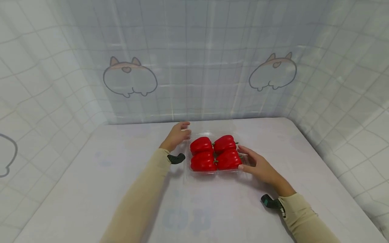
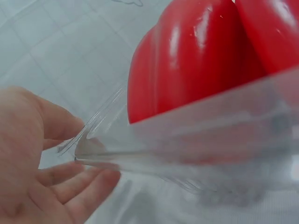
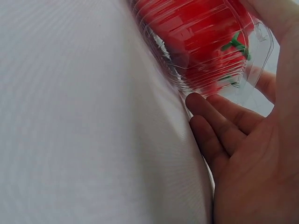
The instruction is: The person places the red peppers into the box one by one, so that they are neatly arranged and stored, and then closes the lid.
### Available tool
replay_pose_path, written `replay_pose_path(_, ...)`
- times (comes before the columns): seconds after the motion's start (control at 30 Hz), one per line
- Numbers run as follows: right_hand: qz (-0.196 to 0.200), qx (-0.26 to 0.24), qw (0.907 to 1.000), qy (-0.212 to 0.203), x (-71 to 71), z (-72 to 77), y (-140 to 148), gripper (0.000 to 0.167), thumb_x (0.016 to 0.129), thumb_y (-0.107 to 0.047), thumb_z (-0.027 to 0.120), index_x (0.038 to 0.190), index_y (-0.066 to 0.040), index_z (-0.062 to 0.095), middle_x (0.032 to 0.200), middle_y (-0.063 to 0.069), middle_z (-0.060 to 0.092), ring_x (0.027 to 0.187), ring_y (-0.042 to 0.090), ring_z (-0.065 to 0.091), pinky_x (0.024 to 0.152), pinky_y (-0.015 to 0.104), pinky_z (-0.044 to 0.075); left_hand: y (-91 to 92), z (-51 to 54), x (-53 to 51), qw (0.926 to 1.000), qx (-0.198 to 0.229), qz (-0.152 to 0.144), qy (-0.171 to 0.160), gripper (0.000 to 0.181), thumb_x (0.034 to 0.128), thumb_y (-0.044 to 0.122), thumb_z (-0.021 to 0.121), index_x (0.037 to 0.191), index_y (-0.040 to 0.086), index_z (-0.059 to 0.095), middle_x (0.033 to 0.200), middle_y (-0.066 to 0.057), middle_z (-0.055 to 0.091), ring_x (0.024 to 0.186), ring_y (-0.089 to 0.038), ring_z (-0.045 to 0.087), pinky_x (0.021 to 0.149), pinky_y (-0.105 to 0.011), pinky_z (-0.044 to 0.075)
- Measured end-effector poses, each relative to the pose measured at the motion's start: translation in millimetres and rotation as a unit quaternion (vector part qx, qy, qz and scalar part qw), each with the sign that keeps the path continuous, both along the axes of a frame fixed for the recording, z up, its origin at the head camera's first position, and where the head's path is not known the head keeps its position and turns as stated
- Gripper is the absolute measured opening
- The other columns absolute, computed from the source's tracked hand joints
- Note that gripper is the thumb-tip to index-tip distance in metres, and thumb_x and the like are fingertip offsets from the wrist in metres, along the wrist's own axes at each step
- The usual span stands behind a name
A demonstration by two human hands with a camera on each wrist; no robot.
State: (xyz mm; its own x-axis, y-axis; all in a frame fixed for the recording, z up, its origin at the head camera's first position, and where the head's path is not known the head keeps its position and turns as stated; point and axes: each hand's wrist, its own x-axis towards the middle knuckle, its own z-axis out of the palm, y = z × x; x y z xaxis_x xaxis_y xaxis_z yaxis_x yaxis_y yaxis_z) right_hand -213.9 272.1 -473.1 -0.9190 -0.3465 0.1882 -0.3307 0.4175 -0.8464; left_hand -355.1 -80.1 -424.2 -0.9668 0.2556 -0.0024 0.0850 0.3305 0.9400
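Note:
Several glossy red bell peppers [image 1: 203,162] with green stems lie in two rows inside a clear plastic clamshell box [image 1: 209,172]. The box's transparent lid [image 1: 212,125] appears folded open toward the back of the table. My left hand [image 1: 178,135] is at the box's rear left corner. In the left wrist view, its thumb and fingers pinch the clear plastic edge [image 2: 100,109] from either side. At the right side of the box rests my right hand [image 1: 258,165], thumb near the front corner. The right wrist view shows its extended fingers [image 3: 217,126] against the ridged lower wall.
A white-covered table [image 1: 91,189] lies beneath the box. Behind it hangs a grid-patterned curtain [image 1: 194,84] with cartoon animal outlines, and similar sheets enclose both sides. Dark wrist devices [image 1: 177,158] sit at both cuffs.

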Motion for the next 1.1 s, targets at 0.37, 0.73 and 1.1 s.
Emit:
replay_pose_path(0.37,0.006,-0.010,0.9999,-0.006,0.5,0.1,0.2,0.083,0.087,-0.030,0.077,0.158,-0.021,0.033,0.154,0.009,0.043,0.140,0.033,0.040,0.108,0.050,0.038,3.6,12.8,1.8,0.9976,0.037,0.032,0.049,0.069,0.0956,0.014,0.065,0.156,0.015,0.033,0.149,-0.021,0.043,0.117,-0.037,0.060,0.098,-0.046,0.051)
replay_pose_path(0.73,0.005,-0.001,0.9999,-0.009,-1.8,-0.8,0.0,0.082,0.089,-0.032,0.076,0.158,-0.025,0.032,0.155,0.009,0.041,0.141,0.033,0.040,0.109,0.052,0.037,1.2,31.7,3.9,0.9964,0.064,0.038,0.040,0.067,0.0995,0.030,0.063,0.157,0.018,0.031,0.147,-0.015,0.047,0.124,-0.030,0.056,0.106,-0.043,0.045)
replay_pose_path(1.1,-0.009,0.006,0.9997,-0.021,-2.3,-0.3,1.8,0.082,0.089,-0.036,0.075,0.158,-0.027,0.031,0.152,0.011,0.045,0.135,0.036,0.047,0.104,0.055,0.043,-1.7,39.6,8.1,0.9907,0.133,0.016,0.026,0.059,0.1052,0.046,0.046,0.151,0.009,0.043,0.138,-0.015,0.053,0.130,-0.031,0.050,0.106,-0.044,0.044)
